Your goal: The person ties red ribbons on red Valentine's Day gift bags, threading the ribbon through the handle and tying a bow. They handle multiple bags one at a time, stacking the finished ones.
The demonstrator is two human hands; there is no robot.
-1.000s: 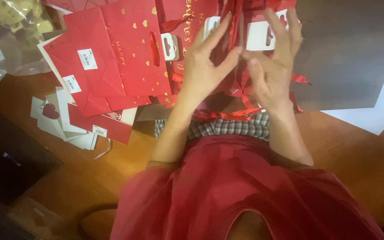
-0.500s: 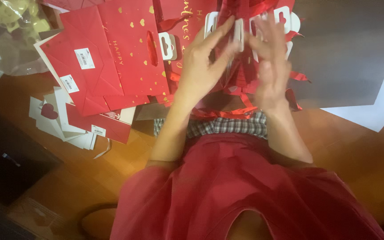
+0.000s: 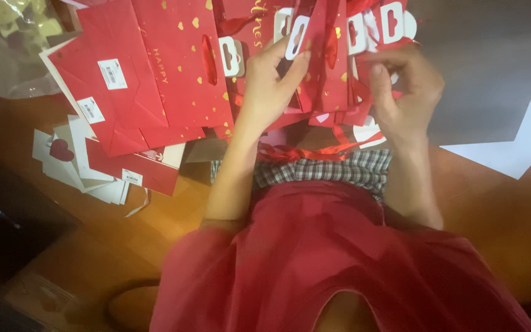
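Bottom of the frame is mostly a red garment over the lap, with a strip of checked cloth just above it. Everything sits on a warm brown wooden surface, pretty dim around the edges. Mid-frame, the left hand has its fingers closed on a white hang tab at the top of a bunch of red gift bags. The right hand pinches the same bunch from the other side, fingers curled in. Red ribbon trails below them. To the left there's a fanned pile of red bags with gold hearts, white cards under it. Clear plastic wrap upper left, grey sheet upper right.
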